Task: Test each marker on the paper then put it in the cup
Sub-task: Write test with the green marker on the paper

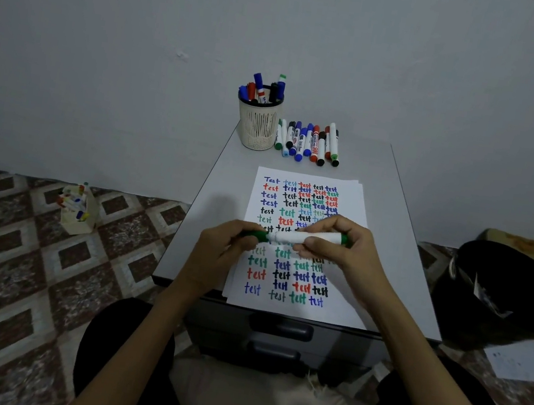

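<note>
Left hand (pixel 227 248) grip curled round green cap (pixel 259 235), right hand (pixel 338 251) grip curled round green marker (pixel 305 237) barrel, held level above scribbled paper (pixel 340 303), cup (pixel 257 128) at surface (pixel 220 178) far end.

Left hand (pixel 224 248) pinching marker cap (pixel 260 235), right hand (pixel 343 250) gripping marker (pixel 305 236)

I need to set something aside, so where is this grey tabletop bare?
Bare strips flank the white written-on paper left and right, plus a narrow band between it and the loose marker row. Crowded: the back, by the cream mesh cup.
</note>
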